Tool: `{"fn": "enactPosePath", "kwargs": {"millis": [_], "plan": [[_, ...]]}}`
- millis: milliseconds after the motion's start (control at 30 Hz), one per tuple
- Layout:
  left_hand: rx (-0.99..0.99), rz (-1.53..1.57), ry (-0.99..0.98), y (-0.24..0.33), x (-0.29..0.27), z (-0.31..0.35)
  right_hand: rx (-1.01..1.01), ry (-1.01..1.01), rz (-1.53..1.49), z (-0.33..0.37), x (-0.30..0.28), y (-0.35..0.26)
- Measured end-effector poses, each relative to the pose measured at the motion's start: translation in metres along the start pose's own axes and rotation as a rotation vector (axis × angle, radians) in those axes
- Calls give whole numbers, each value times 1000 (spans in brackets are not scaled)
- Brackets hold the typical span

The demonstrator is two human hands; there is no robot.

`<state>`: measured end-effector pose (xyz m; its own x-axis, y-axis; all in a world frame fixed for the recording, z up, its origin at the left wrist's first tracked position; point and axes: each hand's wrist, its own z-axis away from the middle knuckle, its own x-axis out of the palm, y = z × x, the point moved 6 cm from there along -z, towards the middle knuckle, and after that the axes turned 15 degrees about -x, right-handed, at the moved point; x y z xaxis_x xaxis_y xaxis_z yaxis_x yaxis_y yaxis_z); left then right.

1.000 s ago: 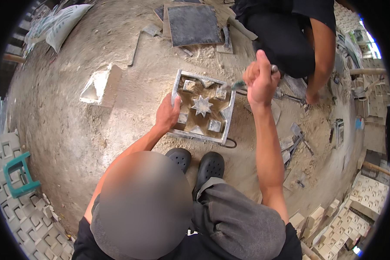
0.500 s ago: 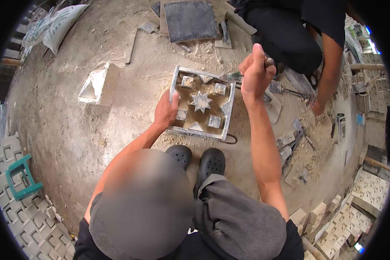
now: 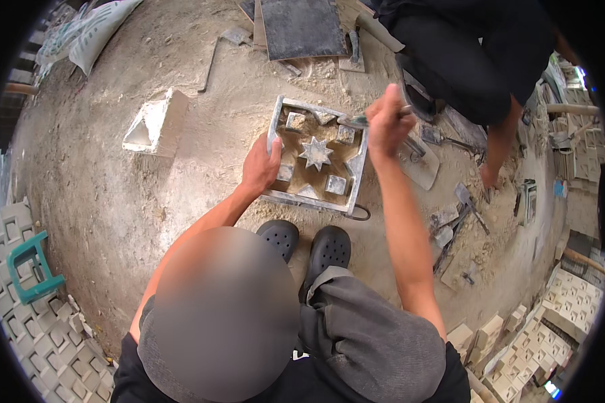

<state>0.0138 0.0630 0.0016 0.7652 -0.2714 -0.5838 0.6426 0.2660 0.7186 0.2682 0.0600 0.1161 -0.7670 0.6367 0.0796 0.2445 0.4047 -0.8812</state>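
A square metal mould (image 3: pixel 316 196) lies on the ground in front of my feet, with a raised eight-pointed star (image 3: pixel 315 154) in its middle, square blocks near the corners and sandy powder in its hollows. Around its left edge my left hand (image 3: pixel 262 164) is closed, thumb on top of the rim. My right hand (image 3: pixel 390 126) is closed round the handle of a brush (image 3: pixel 357 121). The brush's greenish-grey head reaches over the mould's upper right corner, near a corner block; whether it touches is hard to tell.
A co-worker's hand (image 3: pixel 489 176) is low at the right, near trowels and scattered tools (image 3: pixel 470 205). A white hollow block (image 3: pixel 156 123) stands left. Dark boards (image 3: pixel 302 30) lie at the back. A green stool (image 3: pixel 33 269) and stacked blocks (image 3: pixel 44 349) line the left.
My right hand has come down and left, bringing the brush head over the mould's upper right corner. My left hand keeps its grip on the mould. The co-worker's hand has shifted slightly.
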Motion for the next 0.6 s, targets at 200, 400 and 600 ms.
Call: {"fn": "enactPosePath", "kwargs": {"millis": [200, 400, 600], "plan": [[11, 16, 25, -10, 0, -3, 67, -27, 35, -10, 4, -5], [-10, 24, -5, -1, 3, 1, 45, -25, -9, -6, 0, 7], [12, 21, 21, -6, 0, 1, 58, -81, -46, -32, 5, 6]]}}
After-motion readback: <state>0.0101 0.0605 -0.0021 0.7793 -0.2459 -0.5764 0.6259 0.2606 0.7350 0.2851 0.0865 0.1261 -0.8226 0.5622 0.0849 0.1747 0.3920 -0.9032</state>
